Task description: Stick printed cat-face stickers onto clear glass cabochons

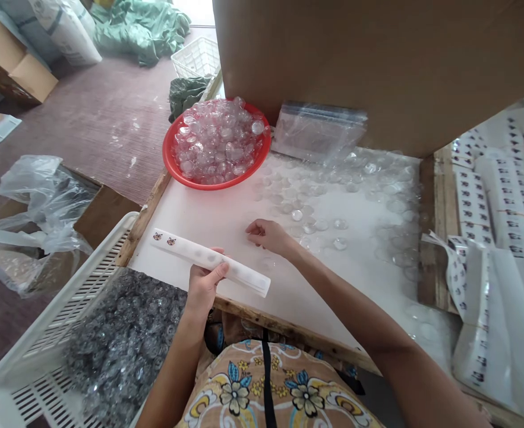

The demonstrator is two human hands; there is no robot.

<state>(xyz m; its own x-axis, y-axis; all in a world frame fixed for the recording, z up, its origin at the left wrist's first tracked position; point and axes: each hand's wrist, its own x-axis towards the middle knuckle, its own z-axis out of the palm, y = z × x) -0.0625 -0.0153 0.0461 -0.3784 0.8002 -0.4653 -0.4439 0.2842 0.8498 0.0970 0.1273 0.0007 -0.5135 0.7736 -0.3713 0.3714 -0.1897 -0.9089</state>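
Observation:
My left hand [206, 279] holds a folded white sticker strip [186, 249] near its middle, thumb on top and fingers beneath. Two small animal-face stickers show at the strip's left end. My right hand [266, 235] hovers over the white tabletop [226, 214], its fingers curled together; whatever may be between the fingertips is too small to make out. To the right of that hand, clear round domes [340, 224] lie scattered on the table. A red basin [168, 160] heaped with clear round pieces [220, 142] stands at the table's back left.
A white crate [21, 368] of dark-looking clear pieces sits at lower left. A cardboard sheet [355, 71] rises behind the table, with plastic bags [318, 131] before it. Sticker rolls [507, 202] lie at the right beyond a wooden edge [440, 232]. An open box [106, 217] is at left.

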